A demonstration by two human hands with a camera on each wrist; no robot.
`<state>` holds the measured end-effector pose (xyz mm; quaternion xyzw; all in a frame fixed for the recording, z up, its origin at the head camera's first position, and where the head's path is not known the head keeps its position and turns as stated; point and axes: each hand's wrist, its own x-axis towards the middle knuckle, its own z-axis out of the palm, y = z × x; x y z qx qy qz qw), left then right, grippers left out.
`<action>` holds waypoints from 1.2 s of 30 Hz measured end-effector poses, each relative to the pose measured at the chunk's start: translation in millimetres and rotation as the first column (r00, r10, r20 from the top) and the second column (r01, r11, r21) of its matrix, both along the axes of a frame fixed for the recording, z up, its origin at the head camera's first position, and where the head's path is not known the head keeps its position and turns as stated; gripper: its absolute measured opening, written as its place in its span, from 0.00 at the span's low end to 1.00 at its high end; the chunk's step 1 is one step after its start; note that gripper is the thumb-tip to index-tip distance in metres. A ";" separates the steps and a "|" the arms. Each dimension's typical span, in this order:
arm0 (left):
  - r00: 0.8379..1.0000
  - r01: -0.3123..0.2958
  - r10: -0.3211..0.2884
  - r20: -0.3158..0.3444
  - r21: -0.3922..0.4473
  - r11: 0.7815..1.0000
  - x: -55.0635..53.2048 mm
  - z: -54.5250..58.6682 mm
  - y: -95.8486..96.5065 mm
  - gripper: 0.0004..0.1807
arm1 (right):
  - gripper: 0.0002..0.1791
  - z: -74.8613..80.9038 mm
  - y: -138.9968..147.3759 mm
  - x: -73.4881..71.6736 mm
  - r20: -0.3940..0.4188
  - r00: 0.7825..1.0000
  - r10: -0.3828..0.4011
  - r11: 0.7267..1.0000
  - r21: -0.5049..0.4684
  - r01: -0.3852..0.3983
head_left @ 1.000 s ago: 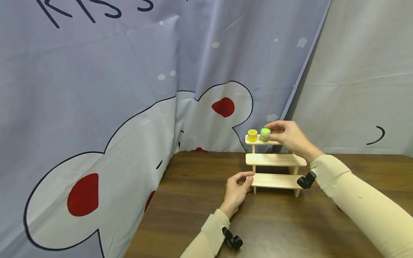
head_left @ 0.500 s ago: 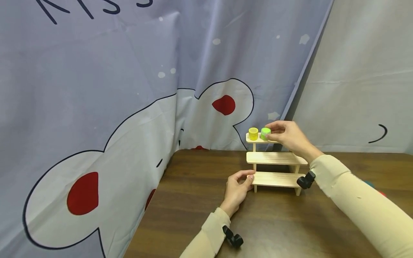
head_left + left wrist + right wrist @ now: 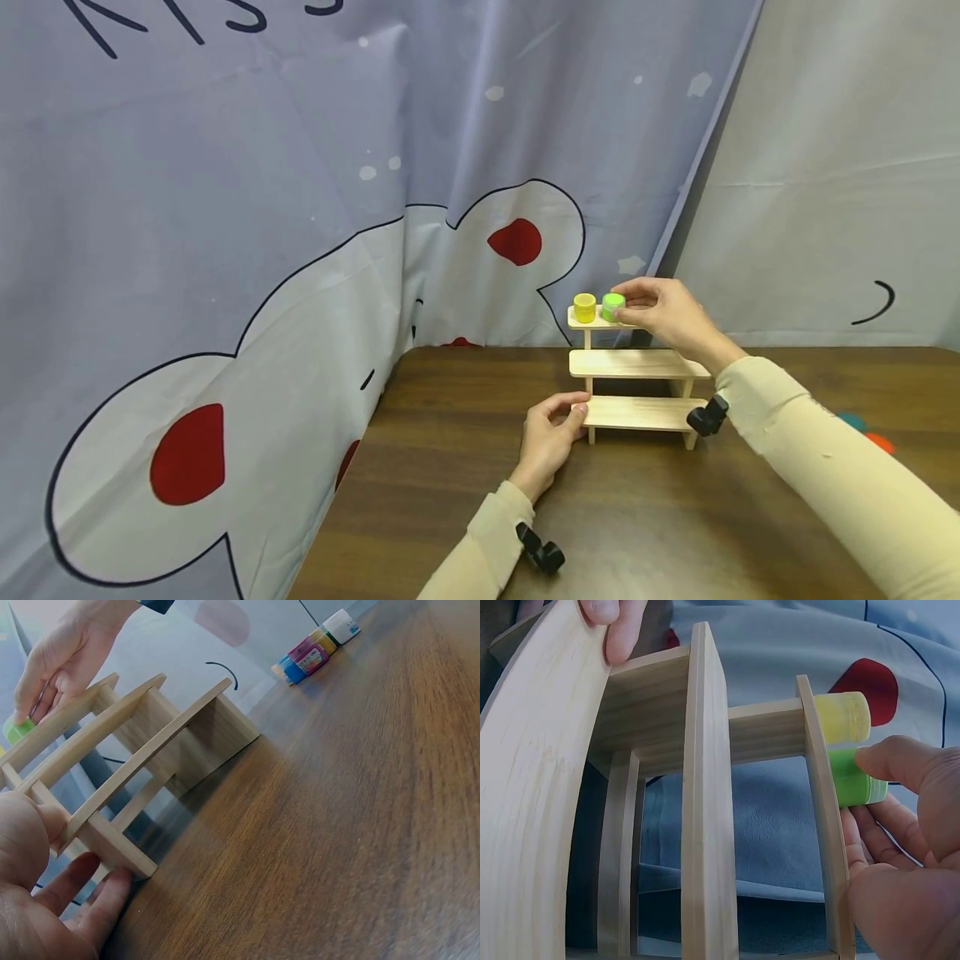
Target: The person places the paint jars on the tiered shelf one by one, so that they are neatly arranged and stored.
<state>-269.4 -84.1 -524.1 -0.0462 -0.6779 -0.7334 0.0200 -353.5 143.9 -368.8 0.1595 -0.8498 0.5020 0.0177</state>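
Note:
A small three-step wooden shelf (image 3: pixel 637 364) stands on the brown table. On the left of its top step sits a yellow jar (image 3: pixel 585 307), and close beside it a green jar (image 3: pixel 612 306). My right hand (image 3: pixel 667 317) pinches the green jar between thumb and fingers; the right wrist view shows the jar's base at the board. My left hand (image 3: pixel 547 437) grips the left end of the bottom step, thumb on top and fingers below. In the left wrist view those fingers (image 3: pixel 90 896) curl under the board by the shelf's leg.
Several colored jars (image 3: pixel 311 654) stand in a row on the table (image 3: pixel 337 825) past the shelf. In the head view a teal lid (image 3: pixel 852 422) and a red-orange lid (image 3: pixel 880 442) show beyond the right sleeve. A printed curtain (image 3: pixel 322 250) hangs behind the table.
The view has shifted slightly, and the teal and red-orange tops have come into sight past the right sleeve. Both hands keep their hold; the jars stay on the top step.

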 end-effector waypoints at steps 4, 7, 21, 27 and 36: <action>1.000 -0.003 0.003 0.004 -0.001 1.000 -0.4 -0.1 -0.2 0.09 | 0.30 -1.4 0.3 -0.7 0.016 1.000 0.003 1.000 -0.002 -0.003; 1.000 -0.003 0.003 0.006 -0.001 1.000 -0.5 -0.1 -0.4 0.09 | 0.32 -1.0 0.3 -0.3 0.029 1.000 0.010 1.000 -0.010 -0.010; 1.000 0.009 -0.009 0.000 0.002 1.000 0.4 -0.2 -1.4 0.09 | 0.33 -1.5 0.2 0.1 0.038 0.999 0.018 0.999 -0.042 -0.017; 1.000 0.008 -0.008 0.001 -0.004 1.000 1.4 1.1 -1.2 0.09 | 0.37 -3.4 0.6 1.8 0.038 0.999 -0.017 0.999 -0.044 0.019; 1.000 0.007 -0.007 -0.002 0.005 1.000 0.0 -0.3 0.0 0.09 | 0.41 0.7 7.0 11.3 -0.032 0.998 -0.060 0.987 -0.152 0.054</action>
